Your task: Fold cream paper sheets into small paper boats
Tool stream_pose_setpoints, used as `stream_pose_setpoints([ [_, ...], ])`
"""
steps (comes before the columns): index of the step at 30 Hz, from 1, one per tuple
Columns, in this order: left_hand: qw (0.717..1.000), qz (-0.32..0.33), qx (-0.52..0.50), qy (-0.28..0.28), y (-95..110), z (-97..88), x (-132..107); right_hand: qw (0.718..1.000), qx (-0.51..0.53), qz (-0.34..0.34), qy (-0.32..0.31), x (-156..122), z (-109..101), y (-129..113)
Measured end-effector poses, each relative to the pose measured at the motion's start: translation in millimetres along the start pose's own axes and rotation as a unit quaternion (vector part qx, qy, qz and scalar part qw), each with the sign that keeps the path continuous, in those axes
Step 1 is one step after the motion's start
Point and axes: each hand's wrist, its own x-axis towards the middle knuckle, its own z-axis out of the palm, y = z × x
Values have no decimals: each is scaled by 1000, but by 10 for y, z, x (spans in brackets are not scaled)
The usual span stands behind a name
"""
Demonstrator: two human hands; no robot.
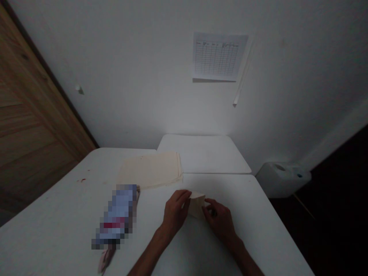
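My left hand (175, 212) and my right hand (220, 220) meet over the white table (57, 230), both pinching a small folded cream cloth (197, 205) between them. The left fingers curl on its left edge, the right fingers grip its right side. A stack of flat cream cloths (151, 168) lies a little farther back and to the left, untouched.
A blurred-out flat object (116, 216) lies left of my hands, with something pinkish under its near end. A second white table (204, 153) abuts the far edge. A printed sheet (217, 57) hangs on the wall; a wooden door (28, 115) stands left; a white container (283, 178) sits right.
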Motion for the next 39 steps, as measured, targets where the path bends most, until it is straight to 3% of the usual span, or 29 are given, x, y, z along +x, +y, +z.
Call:
stream_pose_setpoints([
  [5,1000,17,-7,-23,11,-57,90,998,-30,5,46,70,-58,15],
  [9,999,29,-14,-43,61,-58,208,1000,-13,12,-14,201,-85,-36],
  [14,997,22,-27,-69,110,-17,232,994,2,92,-60,344,-32,-205],
  [19,992,-16,-53,-110,201,-8,129,990,-57,104,-80,376,25,-305],
  [25,987,-112,22,-114,192,26,-20,988,-46,128,-75,347,56,-295],
  [30,982,-132,1,-135,191,67,-32,979,-76,183,-51,359,76,-368],
  [39,977,-163,-22,-132,252,66,-11,961,-151,223,-56,371,113,-409],
])
